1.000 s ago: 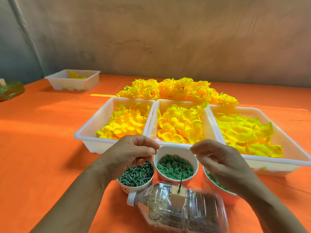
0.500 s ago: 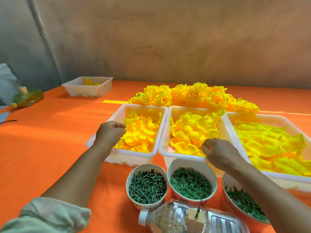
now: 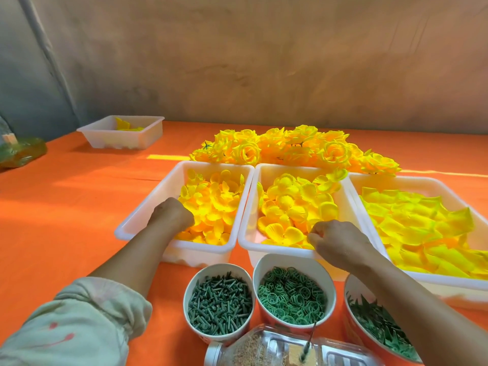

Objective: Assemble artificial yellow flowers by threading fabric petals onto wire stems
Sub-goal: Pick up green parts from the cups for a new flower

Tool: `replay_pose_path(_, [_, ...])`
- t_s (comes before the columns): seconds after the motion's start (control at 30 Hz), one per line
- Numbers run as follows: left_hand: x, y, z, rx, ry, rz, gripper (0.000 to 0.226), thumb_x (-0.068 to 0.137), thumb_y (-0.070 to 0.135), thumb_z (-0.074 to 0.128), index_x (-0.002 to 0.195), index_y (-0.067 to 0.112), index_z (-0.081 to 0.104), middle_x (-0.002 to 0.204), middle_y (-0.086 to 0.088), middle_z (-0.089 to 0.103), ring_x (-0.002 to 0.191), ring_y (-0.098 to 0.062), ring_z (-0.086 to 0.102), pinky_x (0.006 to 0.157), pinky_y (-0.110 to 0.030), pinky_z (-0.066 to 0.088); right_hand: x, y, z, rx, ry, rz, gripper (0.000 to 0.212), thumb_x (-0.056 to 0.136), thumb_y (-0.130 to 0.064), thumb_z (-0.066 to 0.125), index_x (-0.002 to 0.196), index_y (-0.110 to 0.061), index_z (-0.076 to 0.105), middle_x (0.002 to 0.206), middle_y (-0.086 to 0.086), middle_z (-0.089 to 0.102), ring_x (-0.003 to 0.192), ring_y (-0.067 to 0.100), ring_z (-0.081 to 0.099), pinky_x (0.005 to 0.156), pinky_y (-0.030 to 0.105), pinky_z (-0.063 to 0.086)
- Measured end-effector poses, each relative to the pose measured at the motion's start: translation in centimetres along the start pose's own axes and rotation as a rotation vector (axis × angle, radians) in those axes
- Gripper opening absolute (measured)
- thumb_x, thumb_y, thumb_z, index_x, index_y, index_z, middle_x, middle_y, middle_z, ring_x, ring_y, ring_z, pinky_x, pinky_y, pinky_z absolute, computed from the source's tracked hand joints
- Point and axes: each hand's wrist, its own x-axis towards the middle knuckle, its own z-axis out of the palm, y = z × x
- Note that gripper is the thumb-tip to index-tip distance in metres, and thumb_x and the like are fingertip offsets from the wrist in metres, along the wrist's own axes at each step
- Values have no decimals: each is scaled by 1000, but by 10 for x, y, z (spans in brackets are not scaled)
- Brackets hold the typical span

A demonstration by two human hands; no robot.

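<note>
Left hand [image 3: 171, 215] and right hand [image 3: 340, 241] are curled into petals [image 3: 216, 207], perhaps pinching, though it cannot be told; the upright stem [image 3: 309, 343] is planted nearer the right, at the table's [image 3: 66, 220] near edge.

No words, numbers or signs could be read anywhere. The white trays [image 3: 211, 165] were plain. The red sides of the cups [image 3: 290, 260] were mostly hidden and too blurry to show any writing. The clear bottle [image 3: 264, 350] showed no label.
</note>
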Motion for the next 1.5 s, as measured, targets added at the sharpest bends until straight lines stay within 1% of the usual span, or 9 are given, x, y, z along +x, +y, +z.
replay_pose_path(0.07, [0,-1,0,-34,35,-3,9,77,13,65,84,8,66,76,-9,64,64,-25,57,49,-26,35,0,0,1,2,5,3,26,92,-36,45,87,-24,68,90,2,67,81,25,54,58,30,34])
replay_pose_path(0.33, [-7,-10,1,-313,194,117,14,90,30,62,85,20,71,95,-13,72,95,-34,64,76,-34,47,-1,-2,0,3,28,0,26,90,-35,48,80,-21,67,86,6,66,81,28,55,58,31,35])
replay_pose_path(0.53, [-11,-12,2,-332,219,195,26,91,42,65,78,20,70,79,-9,69,86,-33,61,68,-32,40,-2,-4,-2,-10,28,0,27,90,-35,47,76,-21,65,88,7,67,82,28,56,59,31,34])
replay_pose_path(0.8, [-14,-11,2,-304,216,231,49,88,56,62,57,21,47,58,3,47,71,-27,48,58,-32,28,-3,-3,-1,0,25,19,29,90,-36,48,71,-20,63,77,4,63,78,27,57,51,28,31])
replay_pose_path(1.03, [-18,-13,2,-355,242,332,61,83,65,61,52,17,40,51,2,40,58,-23,40,52,-33,26,-3,-7,-6,-11,-21,19,23,89,-40,51,83,-23,66,86,2,66,85,26,59,60,30,38])
replay_pose_path(1.13, [-18,-13,3,-374,209,374,61,81,68,60,52,18,39,49,4,39,55,-21,39,52,-32,26,5,-29,-20,-101,70,-100,26,88,-48,54,96,-26,66,100,2,70,95,27,62,66,30,41])
replay_pose_path(1.27, [-20,-16,3,-387,127,479,61,73,73,57,52,19,38,48,7,37,53,-19,37,55,-34,27,28,-88,-34,216,-15,-215,24,88,-43,61,102,-26,70,106,-1,71,101,22,64,80,32,50])
replay_pose_path(1.4, [-22,-16,3,-384,90,521,60,68,75,58,50,21,40,46,7,40,53,-16,41,55,-33,30,47,-130,-21,566,-156,-164,24,88,-42,64,106,-26,69,110,2,69,100,22,65,89,42,54])
replay_pose_path(1.5, [-22,-17,5,-392,65,522,58,65,76,58,51,22,45,48,8,44,55,-15,45,56,-32,33,57,-148,-3,639,-185,-126,26,86,-41,65,106,-24,67,106,4,68,94,24,66,86,43,55])
